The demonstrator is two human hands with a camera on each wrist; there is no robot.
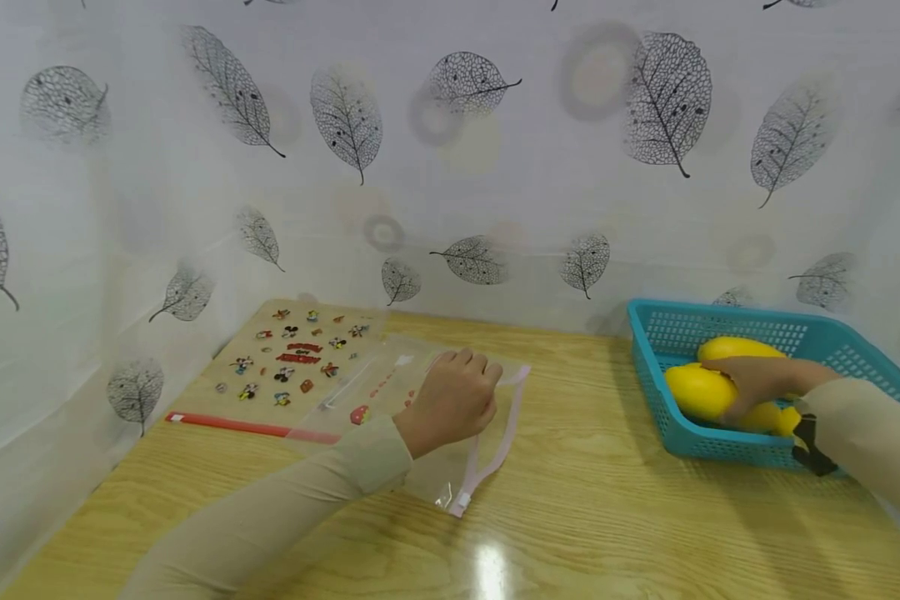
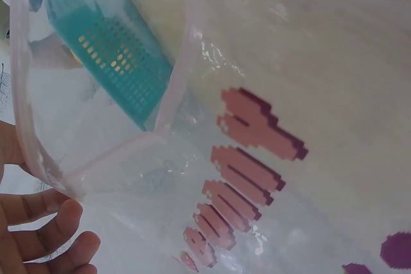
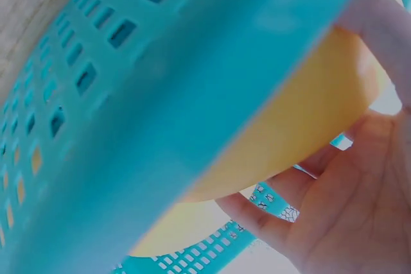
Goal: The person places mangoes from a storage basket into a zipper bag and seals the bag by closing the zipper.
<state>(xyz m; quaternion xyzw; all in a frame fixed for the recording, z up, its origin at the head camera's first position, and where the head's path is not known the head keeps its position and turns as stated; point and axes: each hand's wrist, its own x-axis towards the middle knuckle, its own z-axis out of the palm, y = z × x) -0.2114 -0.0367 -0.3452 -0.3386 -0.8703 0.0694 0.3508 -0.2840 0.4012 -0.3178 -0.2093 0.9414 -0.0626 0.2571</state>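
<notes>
My left hand (image 1: 450, 404) pinches the pink-edged mouth of a clear slider bag (image 1: 438, 479) near its far side. The left wrist view shows that mouth gaping, with pink lettering (image 2: 247, 174) on the film. Its white slider (image 1: 462, 501) sits at the near corner. My right hand (image 1: 757, 379) reaches into a turquoise basket (image 1: 648, 375) and grips a yellow oval fruit (image 1: 693, 392). In the right wrist view, thumb and fingers curl round that fruit (image 3: 308, 107), partly hidden by the basket wall. Another yellow fruit (image 1: 742, 347) lies behind it.
A second clear bag (image 1: 251, 350) with cartoon figures and a red slider strip (image 1: 232, 425) lies flat at the left, partly under the first. A leaf-print curtain (image 1: 532, 183) hangs behind the wooden table (image 1: 570, 517).
</notes>
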